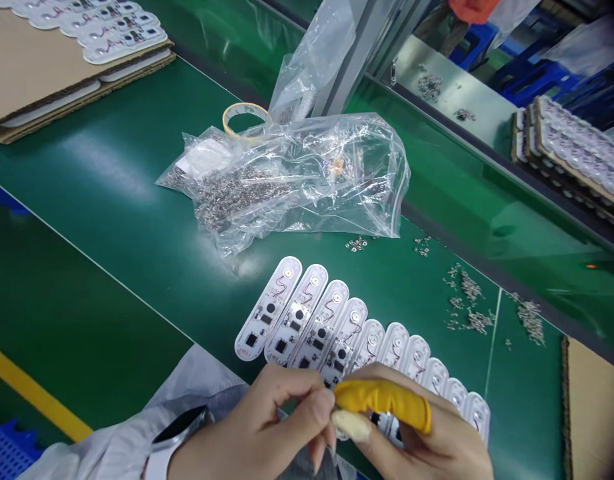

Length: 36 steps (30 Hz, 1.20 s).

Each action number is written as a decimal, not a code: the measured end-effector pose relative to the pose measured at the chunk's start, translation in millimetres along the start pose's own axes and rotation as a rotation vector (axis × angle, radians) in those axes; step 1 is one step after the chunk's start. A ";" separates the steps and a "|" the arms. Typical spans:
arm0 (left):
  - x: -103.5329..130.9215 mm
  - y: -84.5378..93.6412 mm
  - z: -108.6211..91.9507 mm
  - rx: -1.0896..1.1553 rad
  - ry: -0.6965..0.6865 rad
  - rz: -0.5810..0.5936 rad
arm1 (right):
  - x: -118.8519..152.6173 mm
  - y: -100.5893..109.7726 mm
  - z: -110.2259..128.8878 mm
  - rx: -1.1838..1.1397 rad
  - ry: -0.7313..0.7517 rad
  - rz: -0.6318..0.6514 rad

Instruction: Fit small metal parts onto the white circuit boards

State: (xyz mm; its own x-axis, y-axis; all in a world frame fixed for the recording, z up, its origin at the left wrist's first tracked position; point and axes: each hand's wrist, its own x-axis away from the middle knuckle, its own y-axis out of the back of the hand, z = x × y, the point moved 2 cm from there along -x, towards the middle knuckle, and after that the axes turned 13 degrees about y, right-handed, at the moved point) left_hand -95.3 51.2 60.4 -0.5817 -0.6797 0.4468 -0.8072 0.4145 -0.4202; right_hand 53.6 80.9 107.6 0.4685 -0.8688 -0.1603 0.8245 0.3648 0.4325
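Note:
My left hand [267, 420], with a watch [179, 430] on its wrist, is closed in a pinch at the bottom centre. Right beside it, my right hand [431, 440] pinches too, its index finger in a yellow finger cot [381, 399] and its thumb tip in a pale one. The fingertips of both hands meet, and whatever is between them is too small or hidden to make out. Just beyond and partly under them lies a slanted row of white, round-ended casings [269, 310] with circuit boards, thin wires and a round disc each. My hands hide the near ends of several.
Beyond the row lies a clear plastic bag [267, 193] of small metal parts, with a tape roll [245, 120] behind. Loose metal pieces [479, 320] are heaped at right. Cardboard sheets [51, 73] carry more casings at upper left. A metal post [344, 67] rises from the rear edge.

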 end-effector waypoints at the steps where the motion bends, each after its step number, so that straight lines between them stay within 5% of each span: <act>1: 0.4 1.0 -1.3 -0.108 -0.039 -0.059 | -2.9 0.7 -4.0 0.054 0.011 -0.010; 5: 3.0 4.2 0.4 -0.784 -0.436 -0.339 | -12.8 4.4 -26.7 0.404 0.089 -0.074; 8: -0.8 8.0 13.8 -1.148 -0.655 -0.439 | -15.8 2.5 -42.1 0.582 0.166 -0.001; 13: -9.2 16.2 27.9 -1.237 -0.649 -0.459 | -16.6 -2.4 -49.1 0.694 0.230 0.086; 30: -4.5 19.6 18.3 -1.306 -0.705 -0.419 | -27.7 -19.9 -23.3 0.908 0.547 0.275; 33: -1.3 20.8 16.1 -1.435 -0.710 -0.395 | -23.8 -14.1 -27.0 0.860 0.489 0.230; 36: 3.3 24.4 15.5 -1.550 -0.695 -0.471 | -20.1 11.8 -41.3 0.775 0.254 0.083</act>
State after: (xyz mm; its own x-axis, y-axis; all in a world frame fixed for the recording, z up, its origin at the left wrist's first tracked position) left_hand -115.4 49.7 39.5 -0.4792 -0.8372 -0.2637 -0.4622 -0.0148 0.8866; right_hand 67.0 116.5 79.3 0.6529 -0.7127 -0.2565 0.3743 0.0092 0.9273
